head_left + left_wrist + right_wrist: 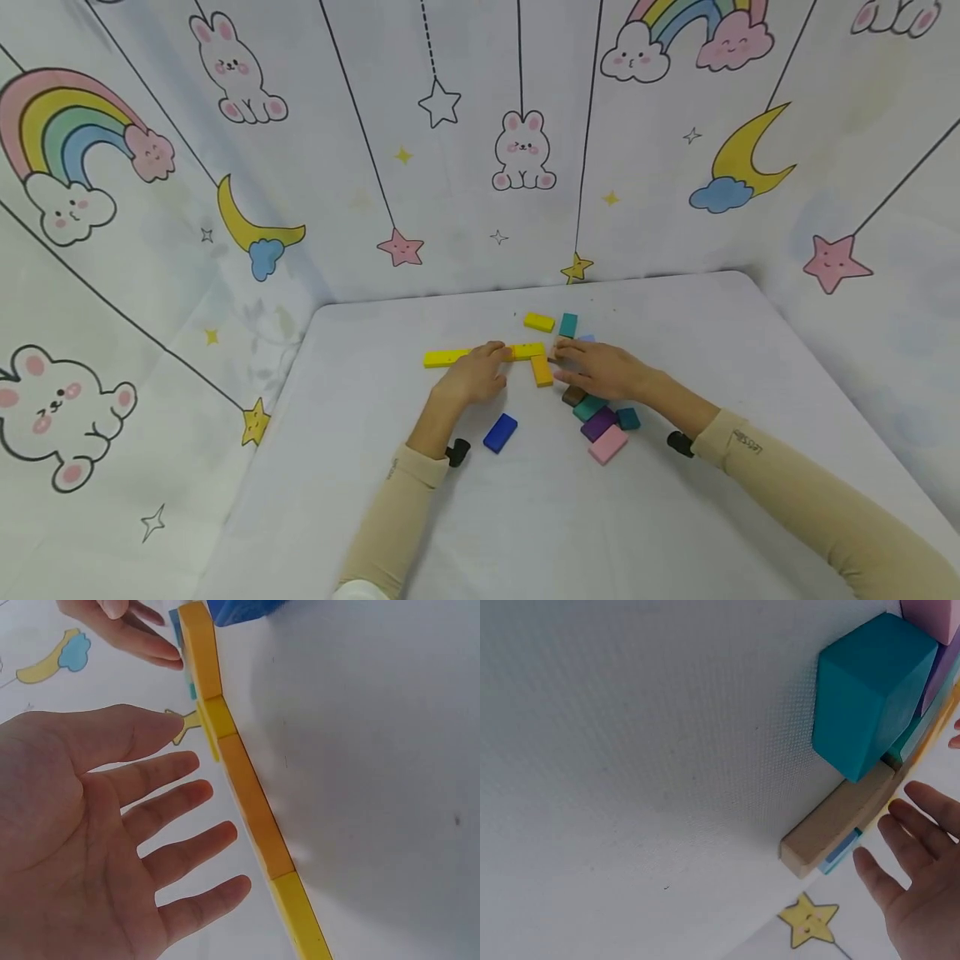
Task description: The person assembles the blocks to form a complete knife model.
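My left hand (474, 375) hovers over a row of yellow and orange blocks on the white table. In the left wrist view its fingers are spread beside the row, with an orange block (259, 806) and a yellow block (302, 915) end to end, and nothing is held. An orange block (542, 372) joins the row's right end at an angle. My right hand (603, 369) is above the loose blocks on the right, fingers loosely extended and holding nothing. Near its fingertips in the right wrist view lie a light brown block (832, 817) and a teal block (874, 694).
A blue block (500, 433) lies apart, right of the left wrist. Purple (598, 424) and pink (608, 445) blocks lie below the right hand. Behind the hands are a yellow block (539, 322) and a teal block (569, 325). A patterned cloth (465, 200) rises behind the table.
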A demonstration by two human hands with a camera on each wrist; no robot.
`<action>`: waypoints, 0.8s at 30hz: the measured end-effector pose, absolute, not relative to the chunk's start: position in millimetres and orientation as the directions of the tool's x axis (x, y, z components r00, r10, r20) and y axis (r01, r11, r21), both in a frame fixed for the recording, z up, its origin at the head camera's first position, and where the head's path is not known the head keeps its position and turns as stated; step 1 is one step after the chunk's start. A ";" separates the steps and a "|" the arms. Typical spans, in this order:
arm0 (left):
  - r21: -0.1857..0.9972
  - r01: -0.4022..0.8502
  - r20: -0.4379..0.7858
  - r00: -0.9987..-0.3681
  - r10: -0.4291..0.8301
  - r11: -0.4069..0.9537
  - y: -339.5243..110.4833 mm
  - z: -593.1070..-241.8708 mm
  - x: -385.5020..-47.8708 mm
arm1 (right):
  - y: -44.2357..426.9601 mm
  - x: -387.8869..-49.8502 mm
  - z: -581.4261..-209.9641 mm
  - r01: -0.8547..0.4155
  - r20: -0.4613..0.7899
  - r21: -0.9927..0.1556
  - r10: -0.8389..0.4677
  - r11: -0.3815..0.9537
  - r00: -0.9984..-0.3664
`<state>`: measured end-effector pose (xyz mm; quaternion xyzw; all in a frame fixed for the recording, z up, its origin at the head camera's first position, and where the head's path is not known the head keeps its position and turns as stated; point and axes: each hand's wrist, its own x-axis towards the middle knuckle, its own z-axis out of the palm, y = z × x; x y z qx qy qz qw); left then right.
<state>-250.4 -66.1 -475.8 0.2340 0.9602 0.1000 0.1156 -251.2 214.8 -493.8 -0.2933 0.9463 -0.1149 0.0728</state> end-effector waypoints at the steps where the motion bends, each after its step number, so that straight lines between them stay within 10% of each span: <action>1: 0.246 0.427 -0.178 -0.863 0.473 0.870 -64.6 -475.6 -249.7 | 214.8 -251.2 -494.3 -0.540 -0.071 -0.262 -0.574 0.800 -0.816; 24: 0.138 0.457 -0.167 -0.864 0.476 0.879 -50.0 -478.2 -249.0 | 214.6 -251.6 -496.7 -0.584 -0.031 -0.177 -0.598 0.792 -0.801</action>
